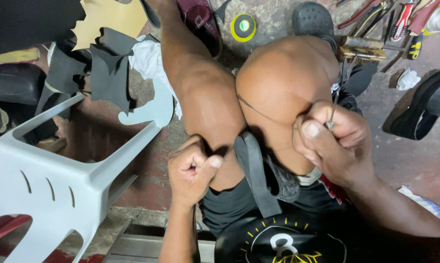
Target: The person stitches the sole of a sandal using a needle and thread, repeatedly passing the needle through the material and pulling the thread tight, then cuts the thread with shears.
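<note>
A black shoe (259,170) stands sole-up, clamped between my two bare knees. My left hand (193,170) is a closed fist just left of the shoe's sole, pressed against my left knee; nothing shows inside it. My right hand (329,141) rests on my right knee, to the right of the shoe, and pinches a thin metal needle (333,113) that sticks up from the fingers. A fine dark thread (259,111) runs taut across my right knee towards the right hand.
An overturned white plastic chair (59,170) fills the left. Black material scraps (110,68) and a tan sheet (110,19) lie behind it. A yellow tape roll (243,27), hand tools (385,19), a black clog (312,19) and black footwear (422,109) lie on the concrete floor.
</note>
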